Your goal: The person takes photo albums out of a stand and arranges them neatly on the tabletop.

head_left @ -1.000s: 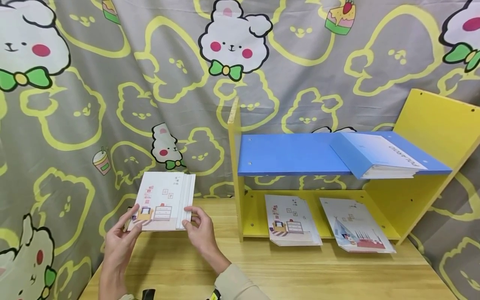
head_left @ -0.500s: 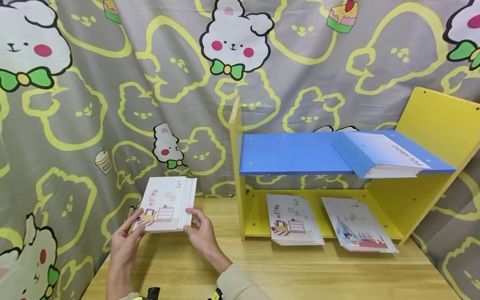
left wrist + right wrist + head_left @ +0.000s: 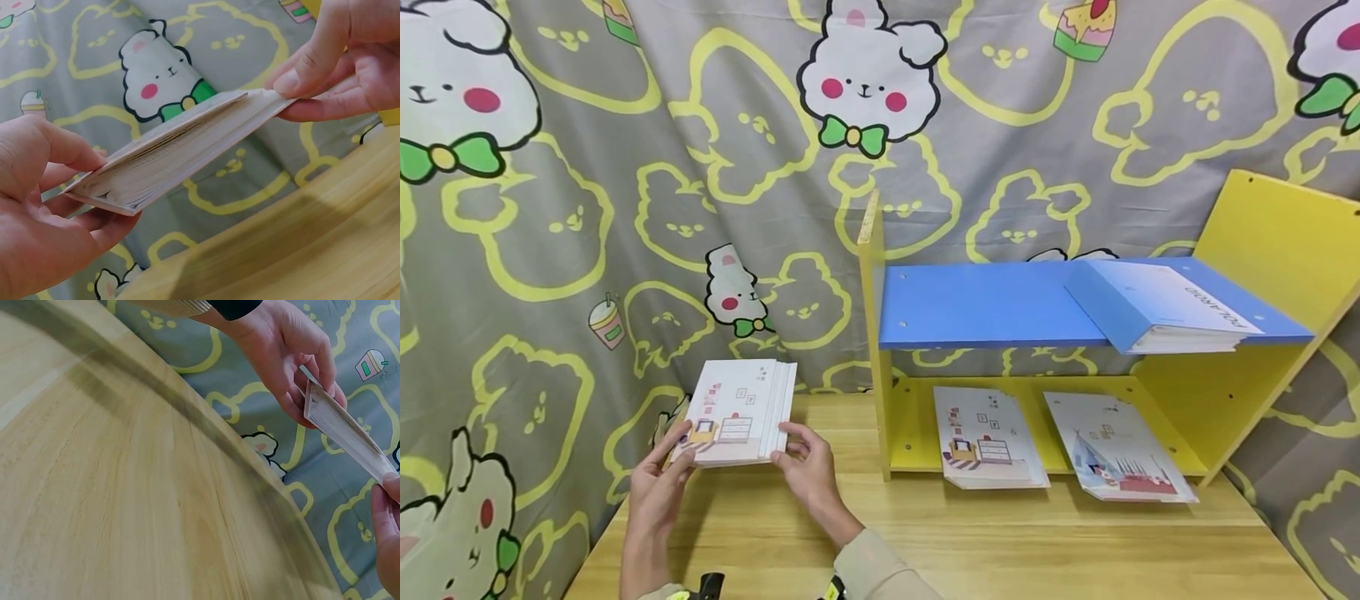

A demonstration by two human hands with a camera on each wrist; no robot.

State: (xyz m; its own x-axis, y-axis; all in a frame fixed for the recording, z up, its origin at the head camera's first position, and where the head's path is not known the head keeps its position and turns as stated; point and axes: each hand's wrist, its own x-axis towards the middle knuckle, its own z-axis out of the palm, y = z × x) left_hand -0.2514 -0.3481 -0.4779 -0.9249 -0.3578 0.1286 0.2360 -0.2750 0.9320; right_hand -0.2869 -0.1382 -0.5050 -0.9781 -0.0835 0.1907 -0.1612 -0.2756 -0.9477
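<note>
A white photo album (image 3: pixel 730 408) with a printed room scene of an armchair and a drawer chest on its cover is held above the table between both hands. My left hand (image 3: pixel 655 492) pinches its near left corner, thumb on the cover and fingers underneath. At the right edge my right hand (image 3: pixel 811 477) pinches the album between thumb and fingers. In the left wrist view the page block (image 3: pixel 156 165) shows edge-on, with the top cover lifted slightly off at the left hand's end. The right wrist view shows the album (image 3: pixel 347 434) tilted, a hand at either end.
A yellow shelf unit with a blue board (image 3: pixel 977 308) stands at the right. A blue POLAROID album (image 3: pixel 1157 304) lies on that board. Below it, two illustrated albums, one with an armchair (image 3: pixel 988 437) and one with a tent (image 3: pixel 1116 450), jut past the yellow bottom board. A patterned curtain (image 3: pixel 820 200) hangs behind.
Both hands and the album have shifted slightly right and toward the person. The layers at the album's right edge sit a little closer together. The shelf's contents stay put.
</note>
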